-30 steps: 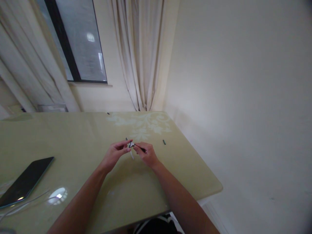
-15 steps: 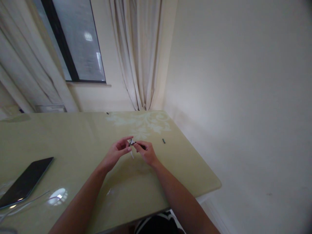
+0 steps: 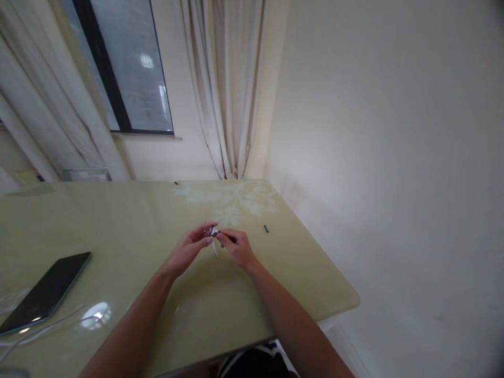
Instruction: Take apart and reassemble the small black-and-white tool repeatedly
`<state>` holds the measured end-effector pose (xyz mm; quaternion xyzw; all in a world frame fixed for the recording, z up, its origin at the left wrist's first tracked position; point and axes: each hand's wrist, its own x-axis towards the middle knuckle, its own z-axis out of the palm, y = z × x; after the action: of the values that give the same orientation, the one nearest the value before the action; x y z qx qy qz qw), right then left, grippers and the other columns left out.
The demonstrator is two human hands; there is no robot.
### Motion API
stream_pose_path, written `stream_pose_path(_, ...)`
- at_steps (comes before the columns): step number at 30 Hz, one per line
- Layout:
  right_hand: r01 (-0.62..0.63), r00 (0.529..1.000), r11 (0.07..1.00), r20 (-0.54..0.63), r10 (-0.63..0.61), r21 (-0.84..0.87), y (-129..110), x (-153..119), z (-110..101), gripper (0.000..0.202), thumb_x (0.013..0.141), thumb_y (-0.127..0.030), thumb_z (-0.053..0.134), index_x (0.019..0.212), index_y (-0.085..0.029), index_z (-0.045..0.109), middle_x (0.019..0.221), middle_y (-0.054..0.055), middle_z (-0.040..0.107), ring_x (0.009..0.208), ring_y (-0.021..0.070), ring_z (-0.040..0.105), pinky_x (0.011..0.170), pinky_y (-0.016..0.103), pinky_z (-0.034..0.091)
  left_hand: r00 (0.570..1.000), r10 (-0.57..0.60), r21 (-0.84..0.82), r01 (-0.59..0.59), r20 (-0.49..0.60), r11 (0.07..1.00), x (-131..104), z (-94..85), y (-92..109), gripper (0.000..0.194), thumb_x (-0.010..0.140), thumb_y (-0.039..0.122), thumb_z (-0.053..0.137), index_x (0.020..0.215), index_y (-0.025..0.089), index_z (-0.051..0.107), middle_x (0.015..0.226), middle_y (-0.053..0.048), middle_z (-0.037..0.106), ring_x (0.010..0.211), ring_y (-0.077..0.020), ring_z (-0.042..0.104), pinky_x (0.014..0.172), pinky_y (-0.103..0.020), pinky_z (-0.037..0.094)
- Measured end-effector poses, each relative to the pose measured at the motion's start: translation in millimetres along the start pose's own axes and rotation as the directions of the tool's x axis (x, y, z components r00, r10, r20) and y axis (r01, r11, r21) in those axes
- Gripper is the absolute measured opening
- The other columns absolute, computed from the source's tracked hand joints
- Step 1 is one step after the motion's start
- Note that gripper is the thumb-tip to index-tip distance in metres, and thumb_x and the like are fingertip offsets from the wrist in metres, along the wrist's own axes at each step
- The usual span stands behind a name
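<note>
Above the table's right half, my left hand (image 3: pixel 191 244) pinches a small black-and-white object (image 3: pixel 213 231) between thumb and fingers. A thin white strip (image 3: pixel 215 249) hangs down below it; I cannot make out its kind. Close beside it, my right hand (image 3: pixel 237 247) is closed around a slim dark tool-like thing (image 3: pixel 231 238), mostly covered by the fingers. Its tip meets the small object at the fingertips. A short dark stick-like piece (image 3: pixel 266 228) lies on the table to the right of my hands.
The glossy beige table (image 3: pixel 315 283) ends at a rounded right corner beside the wall. A black tablet (image 3: pixel 45 291) lies at the left, with white cables (image 3: pixel 47 326) near it. A tiny dark piece (image 3: pixel 176 183) sits at the far edge, before the curtain (image 3: pixel 226 94).
The fingers of my left hand have closed in a little on the small object. The whole view has shifted slightly; my right hand keeps its grip.
</note>
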<state>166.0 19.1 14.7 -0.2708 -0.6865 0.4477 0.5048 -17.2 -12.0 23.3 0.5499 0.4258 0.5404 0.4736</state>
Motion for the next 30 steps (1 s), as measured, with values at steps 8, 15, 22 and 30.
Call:
stream_pose_path(8,-0.064,0.998,0.997,0.025,0.063,0.048,-3.1,1.1,-1.3,0.034,0.091,-0.047,0.067,0.083,-0.016,0.077,0.062,-0.002,0.055,0.056,0.0105,0.044,0.054,0.024,0.034,0.999,-0.01,0.052,0.009,0.034,0.999,-1.2,-3.4,2.7,0.061,0.076,0.043,0.084,0.133,0.026,0.068,0.11,-0.007,0.076,0.098,-0.0217,0.066,0.088,-0.031,0.05)
stream_pose_path(15,0.012,1.0,0.994,-0.028,-0.015,-0.105,-1.0,-1.2,-1.3,0.033,0.094,-0.046,0.065,0.091,-0.017,0.079,0.07,0.002,0.065,0.065,0.0132,0.055,0.062,0.023,0.041,1.0,0.021,0.15,-0.018,-0.022,0.989,0.8,-2.1,5.0,0.053,0.078,0.051,0.08,0.121,0.021,0.075,0.094,-0.005,0.075,0.088,-0.0213,0.064,0.083,-0.032,0.05)
stream_pose_path(22,0.015,1.0,0.999,-0.014,-0.016,-0.045,-1.2,-0.9,0.2,0.033,0.092,-0.047,0.067,0.089,-0.017,0.08,0.07,0.003,0.067,0.064,0.0139,0.055,0.061,0.025,0.043,0.999,0.033,0.094,-0.033,0.009,0.995,-1.4,-2.1,8.4,0.053,0.077,0.046,0.082,0.124,0.022,0.074,0.098,-0.006,0.075,0.091,-0.0212,0.066,0.084,-0.032,0.051)
stream_pose_path(30,-0.036,0.999,0.999,-0.008,0.036,0.006,-3.5,-1.5,2.8,0.035,0.085,-0.05,0.074,0.089,-0.017,0.08,0.075,0.003,0.069,0.066,0.0135,0.054,0.061,0.024,0.041,0.999,0.028,0.083,-0.026,-0.028,0.996,1.6,-2.1,5.3,0.051,0.071,0.052,0.085,0.109,0.019,0.078,0.105,-0.009,0.078,0.098,-0.025,0.068,0.094,-0.038,0.053)
